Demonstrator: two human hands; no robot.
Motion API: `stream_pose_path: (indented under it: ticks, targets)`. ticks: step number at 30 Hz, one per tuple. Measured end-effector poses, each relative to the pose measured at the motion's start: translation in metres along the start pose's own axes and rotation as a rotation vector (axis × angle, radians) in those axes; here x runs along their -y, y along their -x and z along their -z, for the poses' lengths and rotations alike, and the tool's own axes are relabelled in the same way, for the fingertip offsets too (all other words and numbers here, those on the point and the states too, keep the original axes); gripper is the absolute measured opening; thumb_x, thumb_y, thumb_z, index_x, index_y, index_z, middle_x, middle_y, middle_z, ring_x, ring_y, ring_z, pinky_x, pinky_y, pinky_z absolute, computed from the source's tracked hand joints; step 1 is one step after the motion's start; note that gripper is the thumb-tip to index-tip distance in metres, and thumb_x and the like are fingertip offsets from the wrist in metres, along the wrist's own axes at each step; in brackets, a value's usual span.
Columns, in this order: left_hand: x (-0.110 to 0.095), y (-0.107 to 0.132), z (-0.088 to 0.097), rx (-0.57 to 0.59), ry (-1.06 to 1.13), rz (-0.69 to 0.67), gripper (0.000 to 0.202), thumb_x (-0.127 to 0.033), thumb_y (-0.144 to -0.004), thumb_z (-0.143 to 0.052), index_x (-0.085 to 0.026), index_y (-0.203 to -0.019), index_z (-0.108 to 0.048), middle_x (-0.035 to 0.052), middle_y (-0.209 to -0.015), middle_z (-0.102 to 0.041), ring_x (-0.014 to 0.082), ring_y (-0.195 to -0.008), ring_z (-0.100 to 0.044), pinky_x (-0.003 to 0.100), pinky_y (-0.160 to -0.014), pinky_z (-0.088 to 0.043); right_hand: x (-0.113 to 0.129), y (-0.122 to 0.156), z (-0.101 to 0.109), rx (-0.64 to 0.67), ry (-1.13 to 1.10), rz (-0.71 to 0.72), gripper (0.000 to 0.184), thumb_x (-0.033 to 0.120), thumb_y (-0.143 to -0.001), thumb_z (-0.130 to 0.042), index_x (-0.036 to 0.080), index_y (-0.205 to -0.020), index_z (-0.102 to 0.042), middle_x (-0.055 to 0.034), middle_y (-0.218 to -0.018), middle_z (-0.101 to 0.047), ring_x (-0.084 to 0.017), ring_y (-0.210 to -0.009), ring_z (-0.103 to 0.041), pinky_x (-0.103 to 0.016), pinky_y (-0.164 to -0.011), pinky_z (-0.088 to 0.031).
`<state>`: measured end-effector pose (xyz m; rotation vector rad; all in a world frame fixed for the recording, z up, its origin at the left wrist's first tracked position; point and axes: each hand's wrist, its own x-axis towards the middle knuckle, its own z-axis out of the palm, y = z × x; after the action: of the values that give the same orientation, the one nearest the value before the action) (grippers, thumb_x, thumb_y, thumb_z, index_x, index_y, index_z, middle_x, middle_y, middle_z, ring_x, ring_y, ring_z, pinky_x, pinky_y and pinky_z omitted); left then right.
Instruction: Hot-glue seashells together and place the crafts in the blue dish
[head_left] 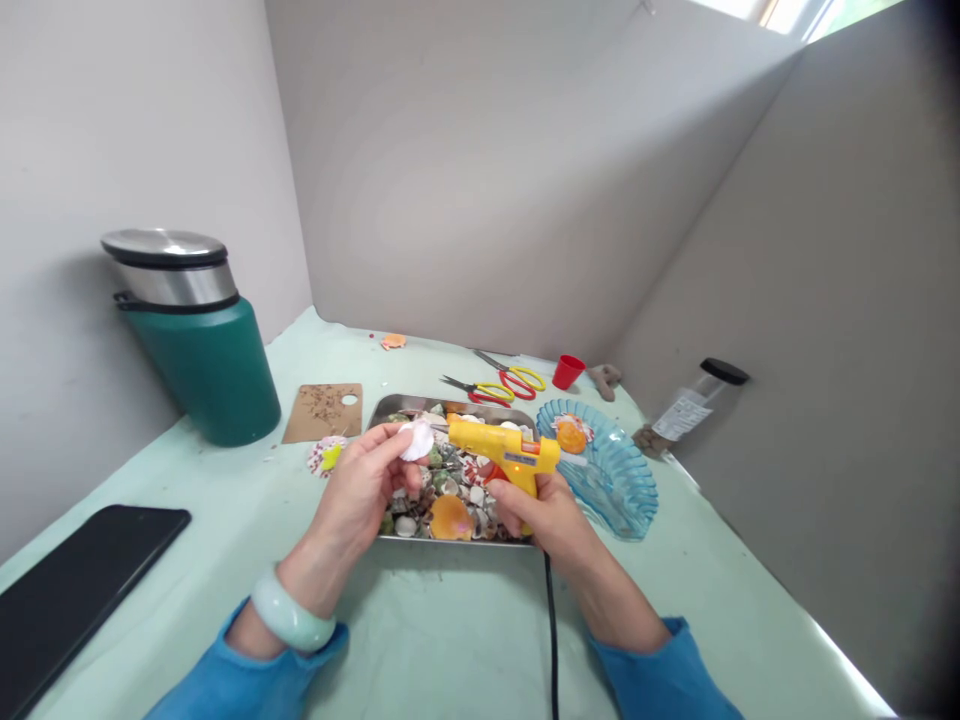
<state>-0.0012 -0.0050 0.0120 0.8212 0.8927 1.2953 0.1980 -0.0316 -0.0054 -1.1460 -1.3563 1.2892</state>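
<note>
Between the thumb and fingers of my left hand (367, 475) is a white seashell (417, 441), held up above the tray. My right hand (541, 510) grips a yellow hot glue gun (495, 445) by its handle, its nozzle pointing left at the shell. Whether the nozzle touches the shell I cannot tell. A glue stick pokes out of the gun's back end. Under both hands lies a metal tray (465, 543) full of small shells, with a larger orange shell (451, 517) near its front edge.
A blue glass dish (622, 490) stands right of the tray, holding an orange shell piece (571, 434). Behind are scissors (480, 388), a red cup (568, 372) and a clear jar (686, 405). Leftward are brown cardboard (319, 412), a green bottle (202, 370) and a black phone (90, 590). A cord (553, 630) runs frontward.
</note>
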Motion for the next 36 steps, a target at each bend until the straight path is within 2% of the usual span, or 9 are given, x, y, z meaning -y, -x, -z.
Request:
stream_pose_path:
  ticks: [4, 8, 11, 15, 21, 36]
  targets:
    - [0.001, 0.001, -0.001, -0.056, -0.03, -0.06, 0.026, -0.033, -0.069, -0.071, -0.014, -0.083, -0.06, -0.0017, -0.062, -0.063, 0.0069, -0.042, -0.05, 0.018, -0.043, -0.04, 0.0, 0.0, -0.002, -0.033, 0.04, -0.004, 0.034, 0.046, -0.072, -0.071, 0.016, -0.083, -0.064, 0.0068, -0.043, -0.044, -0.008, -0.041, -0.035, -0.022, -0.042, -0.03]
    - [0.008, 0.0, 0.0, -0.139, -0.177, -0.176, 0.025, -0.037, -0.073, -0.068, -0.015, -0.082, -0.061, -0.0034, -0.052, -0.058, 0.0082, -0.043, -0.05, 0.018, -0.044, -0.04, -0.002, 0.001, -0.004, -0.052, 0.042, 0.023, 0.033, 0.047, -0.073, -0.07, 0.016, -0.082, -0.063, 0.0069, -0.045, -0.044, -0.008, -0.042, -0.036, -0.022, -0.043, -0.032]
    - [0.011, -0.001, 0.0, -0.16, -0.258, -0.231, 0.027, -0.04, -0.073, -0.068, -0.015, -0.083, -0.062, -0.0028, -0.05, -0.058, 0.0099, -0.044, -0.051, 0.019, -0.045, -0.043, -0.002, 0.001, -0.005, -0.062, 0.048, 0.021, 0.033, 0.047, -0.073, -0.07, 0.015, -0.081, -0.062, 0.0069, -0.045, -0.044, -0.008, -0.042, -0.036, -0.022, -0.042, -0.032]
    - [0.012, -0.002, 0.0, -0.168, -0.256, -0.234, 0.029, -0.041, -0.072, -0.069, -0.015, -0.083, -0.061, -0.0016, -0.056, -0.06, 0.0111, -0.046, -0.054, 0.021, -0.046, -0.045, 0.001, 0.001, -0.006, -0.075, 0.075, -0.002, 0.035, 0.048, -0.068, -0.073, 0.015, -0.076, -0.062, 0.0069, -0.045, -0.044, -0.007, -0.042, -0.036, -0.022, -0.042, -0.031]
    - [0.013, -0.001, 0.001, -0.17, -0.24, -0.233, 0.029, -0.041, -0.072, -0.07, -0.015, -0.083, -0.062, -0.0004, -0.061, -0.063, 0.0107, -0.047, -0.054, 0.021, -0.046, -0.046, 0.003, 0.002, -0.007, -0.083, 0.073, -0.002, 0.034, 0.047, -0.068, -0.073, 0.016, -0.072, -0.06, 0.0069, -0.045, -0.044, -0.007, -0.042, -0.036, -0.022, -0.042, -0.03]
    - [0.01, -0.001, 0.001, -0.158, -0.163, -0.163, 0.028, -0.038, -0.071, -0.07, -0.014, -0.083, -0.061, -0.0015, -0.057, -0.061, 0.0089, -0.044, -0.051, 0.019, -0.044, -0.042, 0.0, 0.001, -0.005, -0.073, 0.071, -0.008, 0.035, 0.048, -0.068, -0.073, 0.016, -0.077, -0.062, 0.0066, -0.045, -0.045, -0.008, -0.042, -0.037, -0.022, -0.042, -0.032]
